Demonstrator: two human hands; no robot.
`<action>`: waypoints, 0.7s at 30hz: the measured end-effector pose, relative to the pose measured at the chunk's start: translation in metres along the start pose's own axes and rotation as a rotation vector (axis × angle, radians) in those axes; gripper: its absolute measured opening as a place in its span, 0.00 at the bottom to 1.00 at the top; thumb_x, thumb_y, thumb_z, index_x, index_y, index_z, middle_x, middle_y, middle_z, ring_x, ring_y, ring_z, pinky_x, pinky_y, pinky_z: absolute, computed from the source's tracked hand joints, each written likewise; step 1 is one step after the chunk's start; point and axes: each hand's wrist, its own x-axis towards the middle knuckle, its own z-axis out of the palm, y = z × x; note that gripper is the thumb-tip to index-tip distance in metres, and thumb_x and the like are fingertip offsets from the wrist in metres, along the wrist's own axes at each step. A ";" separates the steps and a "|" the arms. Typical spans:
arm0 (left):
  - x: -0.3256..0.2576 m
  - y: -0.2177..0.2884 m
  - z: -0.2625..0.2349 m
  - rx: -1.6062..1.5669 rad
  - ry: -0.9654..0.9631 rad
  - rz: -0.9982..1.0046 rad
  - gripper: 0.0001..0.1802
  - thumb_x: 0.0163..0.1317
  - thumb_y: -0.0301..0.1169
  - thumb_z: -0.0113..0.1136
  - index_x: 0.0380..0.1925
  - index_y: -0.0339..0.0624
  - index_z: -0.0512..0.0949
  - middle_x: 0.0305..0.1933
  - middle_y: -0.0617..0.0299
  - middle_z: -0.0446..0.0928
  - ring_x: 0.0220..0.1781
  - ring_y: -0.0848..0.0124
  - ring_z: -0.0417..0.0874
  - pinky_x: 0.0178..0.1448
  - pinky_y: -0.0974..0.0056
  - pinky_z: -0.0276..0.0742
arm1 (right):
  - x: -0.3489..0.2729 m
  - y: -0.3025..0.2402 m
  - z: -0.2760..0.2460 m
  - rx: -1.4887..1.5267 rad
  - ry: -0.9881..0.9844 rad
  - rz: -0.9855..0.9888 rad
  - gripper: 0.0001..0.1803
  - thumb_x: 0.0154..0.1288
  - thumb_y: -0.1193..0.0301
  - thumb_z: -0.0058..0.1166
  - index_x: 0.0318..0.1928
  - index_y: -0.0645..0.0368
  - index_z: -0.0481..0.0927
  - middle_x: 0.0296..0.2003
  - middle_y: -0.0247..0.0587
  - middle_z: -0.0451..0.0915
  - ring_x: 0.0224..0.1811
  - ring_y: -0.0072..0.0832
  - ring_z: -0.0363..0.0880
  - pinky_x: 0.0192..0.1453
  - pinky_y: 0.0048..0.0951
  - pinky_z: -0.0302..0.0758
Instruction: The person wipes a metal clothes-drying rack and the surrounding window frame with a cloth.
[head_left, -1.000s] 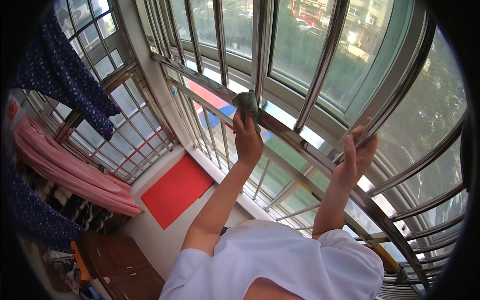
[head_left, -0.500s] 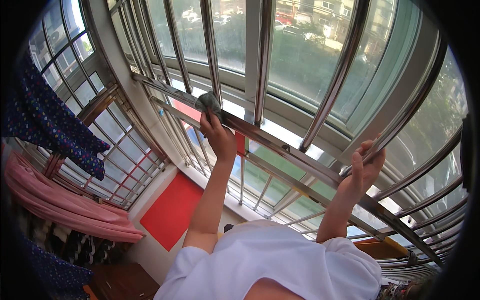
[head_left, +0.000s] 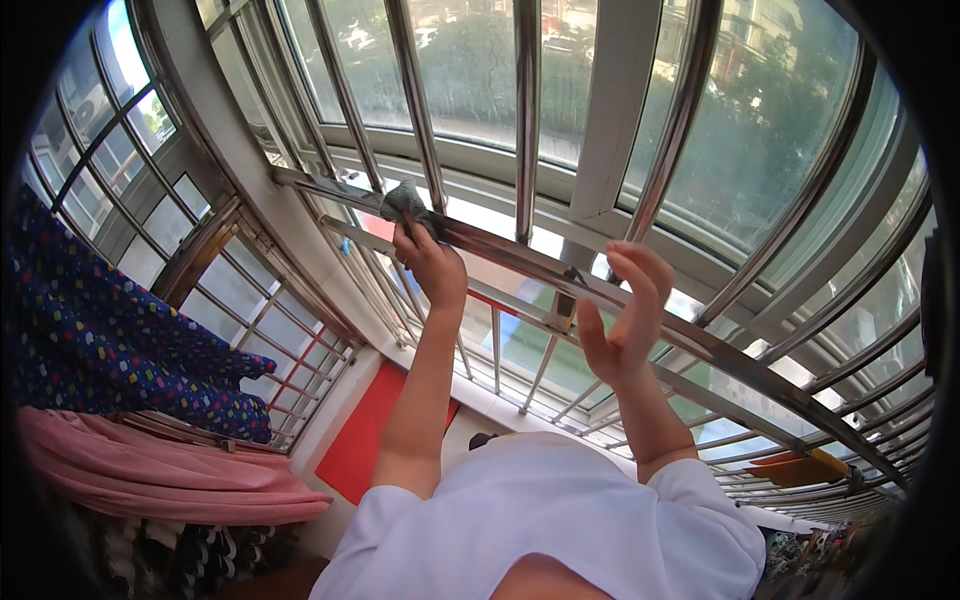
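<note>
Left hand [head_left: 432,262] grip clamped on crumpled grey rag [head_left: 405,203]; right hand [head_left: 622,318] apparently open.

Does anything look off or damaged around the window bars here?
Nothing stands out. The left hand presses a grey cloth on the steel rail, the right hand is open beside it, and the bars look straight.

Cloth [head_left: 405,203] (perhaps grey) mostly hand-hidden
</note>
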 end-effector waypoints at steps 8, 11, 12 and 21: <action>0.006 -0.014 -0.010 -0.129 -0.132 0.080 0.40 0.55 0.13 0.50 0.70 0.25 0.52 0.69 0.35 0.51 0.67 0.36 0.58 0.70 0.45 0.59 | 0.027 0.038 0.130 0.047 -0.027 0.462 0.47 0.59 0.71 0.62 0.73 0.59 0.48 0.47 0.46 0.73 0.42 0.34 0.78 0.40 0.32 0.78; 0.042 -0.059 -0.005 -0.053 -0.093 0.064 0.39 0.56 0.14 0.50 0.70 0.25 0.52 0.69 0.35 0.51 0.66 0.37 0.60 0.69 0.46 0.61 | 0.025 0.035 0.141 -0.149 -0.005 0.503 0.45 0.59 0.72 0.61 0.72 0.57 0.49 0.36 0.39 0.73 0.30 0.28 0.77 0.30 0.30 0.76; 0.055 -0.076 -0.002 -0.034 -0.082 0.043 0.39 0.56 0.15 0.50 0.70 0.26 0.53 0.68 0.36 0.52 0.66 0.37 0.61 0.68 0.46 0.62 | 0.026 0.033 0.142 -0.165 0.011 0.494 0.44 0.59 0.72 0.61 0.72 0.57 0.50 0.34 0.37 0.72 0.28 0.27 0.76 0.29 0.30 0.76; 0.062 -0.086 -0.002 -0.080 -0.072 0.007 0.37 0.57 0.14 0.49 0.70 0.28 0.57 0.67 0.36 0.55 0.67 0.40 0.61 0.70 0.47 0.60 | 0.023 0.035 0.148 -0.221 0.122 0.483 0.38 0.59 0.75 0.57 0.68 0.54 0.55 0.30 0.36 0.70 0.25 0.24 0.74 0.28 0.30 0.76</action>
